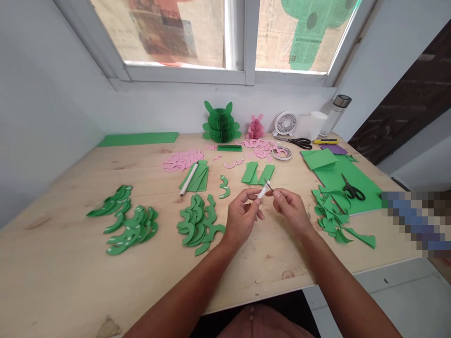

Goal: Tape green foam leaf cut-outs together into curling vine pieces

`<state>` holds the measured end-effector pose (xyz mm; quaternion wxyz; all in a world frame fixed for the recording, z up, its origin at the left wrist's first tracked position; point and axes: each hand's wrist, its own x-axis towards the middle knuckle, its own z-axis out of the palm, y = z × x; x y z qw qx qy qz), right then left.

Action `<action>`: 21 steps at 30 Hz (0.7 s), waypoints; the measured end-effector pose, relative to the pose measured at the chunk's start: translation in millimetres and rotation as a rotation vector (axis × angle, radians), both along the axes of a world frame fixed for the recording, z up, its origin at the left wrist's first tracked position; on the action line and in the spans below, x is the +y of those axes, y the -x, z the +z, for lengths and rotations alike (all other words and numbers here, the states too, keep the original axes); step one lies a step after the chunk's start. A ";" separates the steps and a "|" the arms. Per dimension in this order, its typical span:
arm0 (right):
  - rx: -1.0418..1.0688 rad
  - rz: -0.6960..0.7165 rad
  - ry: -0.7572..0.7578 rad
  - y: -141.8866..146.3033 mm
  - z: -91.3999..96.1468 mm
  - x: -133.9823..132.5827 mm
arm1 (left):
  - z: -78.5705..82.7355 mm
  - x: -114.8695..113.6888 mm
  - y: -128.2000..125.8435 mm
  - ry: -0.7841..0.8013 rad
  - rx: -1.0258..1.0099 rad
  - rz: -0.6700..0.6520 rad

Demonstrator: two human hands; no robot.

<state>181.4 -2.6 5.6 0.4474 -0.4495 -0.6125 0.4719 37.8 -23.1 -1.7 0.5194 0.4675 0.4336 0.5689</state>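
Observation:
My left hand (242,216) and my right hand (291,210) meet above the middle of the wooden table (70,277). Both pinch a small white strip (263,190) between thumb and fingertips; a thin dark tip sticks out at its upper end. Just left of my hands lies a pile of curved green paper cutouts (197,225). Two more piles of green curved pieces (132,227) lie further left. A short curved green piece (224,187) lies behind my left hand.
Green scraps (334,218) and black scissors (352,190) on a green sheet (338,176) sit at right. Pink cutouts (181,160), a white stick (189,179), folded green strips (257,172), a tape roll (281,153), paper honeycomb figures (220,123), a small fan (285,123) and a bottle (336,112) stand behind.

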 end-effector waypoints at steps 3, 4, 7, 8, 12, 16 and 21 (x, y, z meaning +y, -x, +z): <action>-0.015 0.007 -0.003 0.2 0.0 -0.6 | -0.1 -0.2 0.6 -0.014 0.028 0.006; -0.016 0.007 -0.006 0.0 -0.2 -0.6 | -0.1 -0.3 0.8 -0.018 0.035 0.010; -0.030 -0.019 -0.024 -1.0 -1.2 -0.2 | -1.0 -0.5 1.5 -0.040 0.055 0.022; -0.043 -0.031 -0.032 -1.5 -1.6 0.0 | -1.8 -0.4 1.8 -0.047 0.061 0.023; -0.121 -0.058 -0.069 -2.6 -3.1 0.6 | -5.4 0.4 3.4 -0.063 0.067 0.037; -0.203 -0.094 -0.088 -2.6 -4.2 1.1 | -6.0 0.6 4.5 -0.078 0.077 0.057; -0.264 -0.130 -0.106 -3.4 -4.1 1.0 | -5.0 0.0 4.9 -0.102 0.101 0.071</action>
